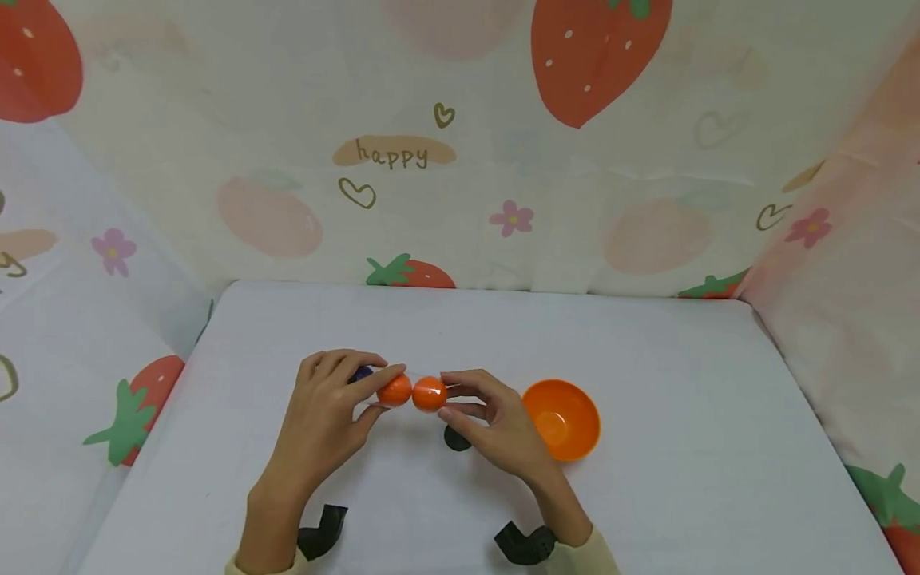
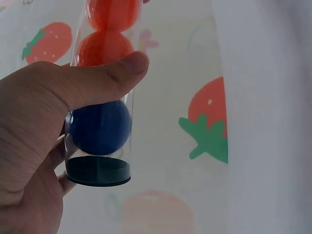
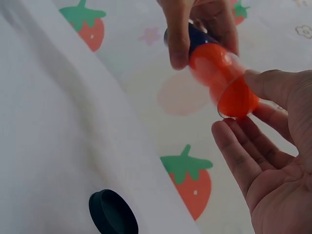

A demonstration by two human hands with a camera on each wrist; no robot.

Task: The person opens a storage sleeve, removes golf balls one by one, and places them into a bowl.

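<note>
My left hand [image 1: 331, 399] grips a clear tube [image 2: 75, 146] with its thumb across the side. A blue ball [image 2: 101, 127] sits at the tube's end by a dark cap [image 2: 97, 170]. Past it, inside the tube, is an orange ball [image 1: 394, 390]; a second orange ball [image 1: 430, 394] lies at the mouth. My right hand [image 1: 496, 415] holds this outer ball at the tube's rim, thumb on one side and fingers on the other. A loose dark cap [image 3: 113, 212] lies on the table below, partly covered by the right hand in the head view.
An orange bowl [image 1: 561, 419] with nothing in it stands just right of the right hand. The white table [image 1: 683, 383] is backed by a strawberry-print cloth [image 1: 460, 224]. Dark curved pieces [image 1: 323, 533] show beside both wrists.
</note>
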